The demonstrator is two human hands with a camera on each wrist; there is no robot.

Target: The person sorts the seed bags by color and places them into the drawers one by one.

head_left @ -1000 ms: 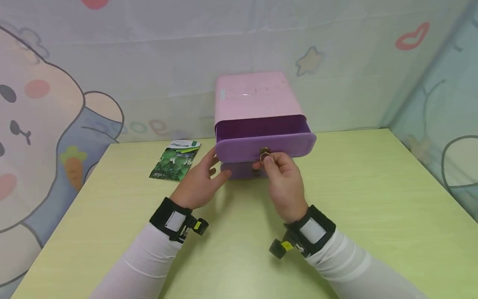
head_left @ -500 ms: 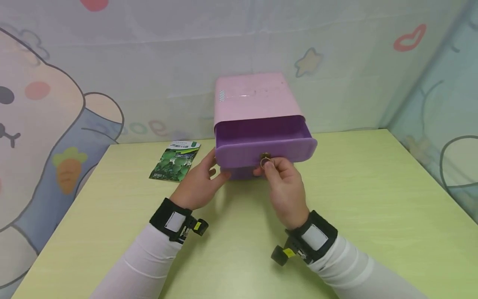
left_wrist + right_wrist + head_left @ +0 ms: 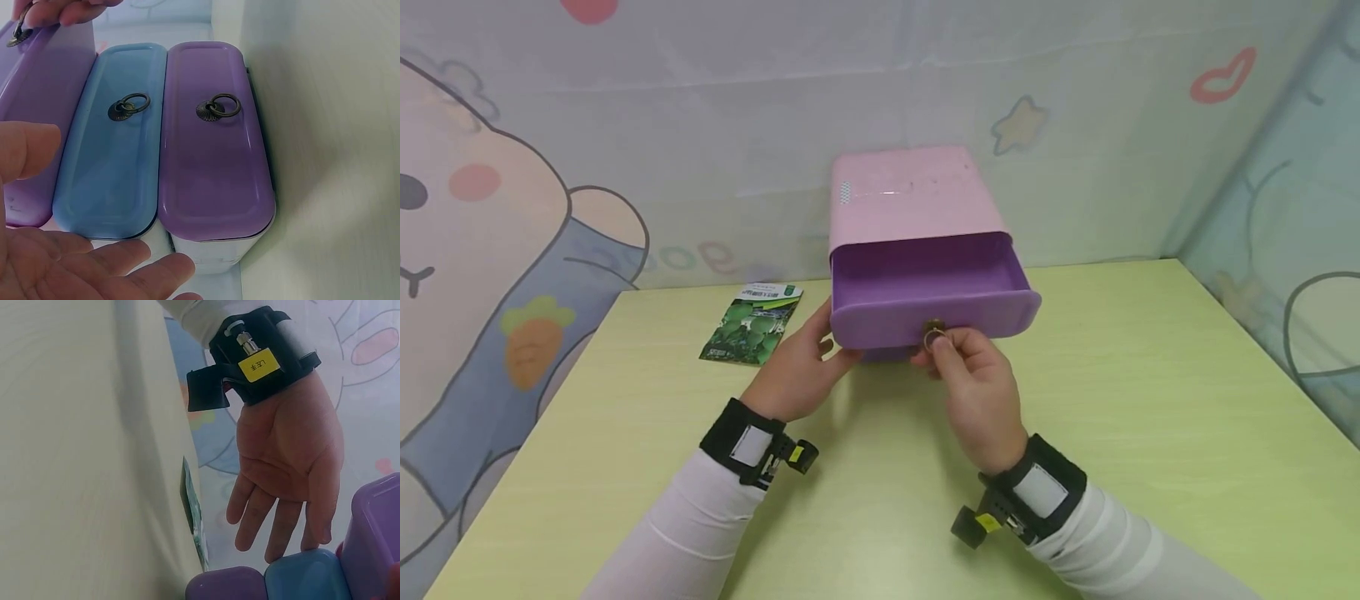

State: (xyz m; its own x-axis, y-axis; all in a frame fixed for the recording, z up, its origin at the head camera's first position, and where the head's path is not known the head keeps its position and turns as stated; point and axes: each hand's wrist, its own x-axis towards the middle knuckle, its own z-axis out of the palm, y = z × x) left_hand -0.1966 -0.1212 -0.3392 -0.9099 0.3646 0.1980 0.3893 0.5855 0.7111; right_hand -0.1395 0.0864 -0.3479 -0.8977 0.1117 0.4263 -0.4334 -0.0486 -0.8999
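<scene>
A pink cabinet (image 3: pixel 917 196) stands at the back of the table, its top purple drawer (image 3: pixel 880 325) pulled well out and bare inside. My right hand (image 3: pixel 981 392) pinches the drawer's brass ring pull (image 3: pixel 934 324) between thumb and fingers. On the cabinet's left, my left hand (image 3: pixel 797 371) has its fingers loosely extended along the side and its thumb under the drawer front. Below, in the left wrist view, a blue drawer (image 3: pixel 106 181) and a lower purple drawer (image 3: pixel 215 162) are closed, each with a ring pull. The right wrist view shows the left palm facing the cabinet.
Left of the cabinet lies a flat green packet (image 3: pixel 752 325) printed with green plants. The pale yellow table (image 3: pixel 1150 400) reaches back to a cartoon-printed cloth backdrop (image 3: pixel 760 150), close behind the cabinet.
My right hand has drawn the top drawer farther out toward me, showing more of its inside and covering more of the drawers below. The left hand has stayed at the cabinet's side.
</scene>
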